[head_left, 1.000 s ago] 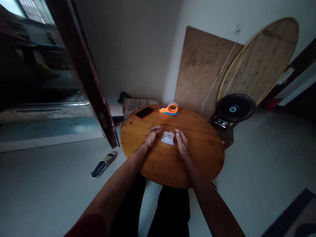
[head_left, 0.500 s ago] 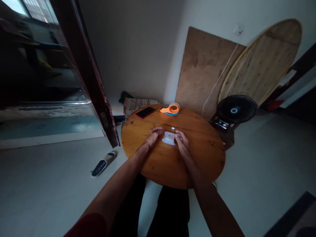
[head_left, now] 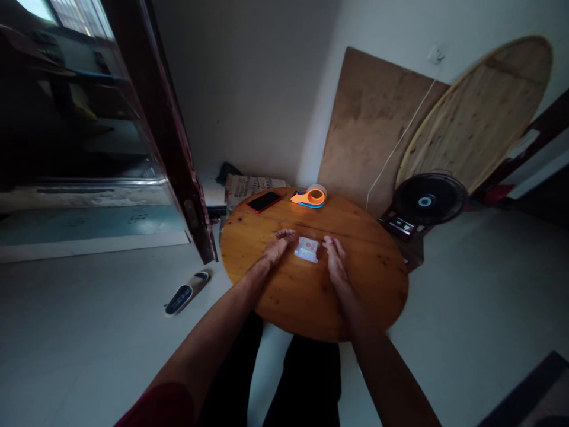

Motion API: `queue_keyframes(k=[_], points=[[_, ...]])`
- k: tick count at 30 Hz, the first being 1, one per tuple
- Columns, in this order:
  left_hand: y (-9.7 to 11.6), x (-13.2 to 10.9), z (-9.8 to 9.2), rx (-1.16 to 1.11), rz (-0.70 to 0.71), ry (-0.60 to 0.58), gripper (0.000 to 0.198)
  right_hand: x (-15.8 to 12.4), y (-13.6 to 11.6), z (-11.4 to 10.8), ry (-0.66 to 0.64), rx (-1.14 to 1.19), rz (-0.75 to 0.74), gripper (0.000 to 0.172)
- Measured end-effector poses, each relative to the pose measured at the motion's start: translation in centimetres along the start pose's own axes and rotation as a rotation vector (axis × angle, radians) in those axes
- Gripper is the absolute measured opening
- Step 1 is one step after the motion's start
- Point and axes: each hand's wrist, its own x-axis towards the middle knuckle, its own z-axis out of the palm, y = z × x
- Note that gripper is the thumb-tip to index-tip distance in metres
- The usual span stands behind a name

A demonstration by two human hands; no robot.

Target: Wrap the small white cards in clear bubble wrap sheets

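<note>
A small, pale, crinkled packet [head_left: 306,249] in clear plastic lies flat on the round wooden table [head_left: 293,302], between my two hands. My left hand [head_left: 279,244] rests at the packet's left, fingers loosely curved toward it with a small gap; nothing shows in them. On the other side, my right hand [head_left: 335,256] is off the packet, its fingers apart and holding nothing visible. Farther back on the table stands an orange and blue tape dispenser [head_left: 309,197] with a roll of clear tape.
A red-edged phone [head_left: 264,201] lies at the table's back left. Beyond the right edge stands a black round fan [head_left: 424,200]. A brown board [head_left: 377,118] and a round wooden top [head_left: 480,107] lean on the wall. One slipper [head_left: 186,293] is on the floor.
My right hand has moved right, away from the packet's edge. A small shiny piece seen behind the packet near that hand no longer shows. My left hand stays about where it was.
</note>
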Motion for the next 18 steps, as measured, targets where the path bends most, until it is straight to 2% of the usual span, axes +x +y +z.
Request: queue_keyframes(k=[5,12,18], points=[[0.27,-0.21,-0.02,-0.018,0.004,-0.012,0.012,0.24,0.19,-0.3,0.048,0.029,0.054,0.046],[0.21,-0.03,-0.26,-0.009,0.009,0.012,0.02,0.25,-0.21,-0.31,0.087,0.062,0.058,0.046],[0.0,0.17,-0.32,-0.005,0.013,0.025,0.017,0.01,-0.79,-0.49,0.03,0.061,0.044,0.05]])
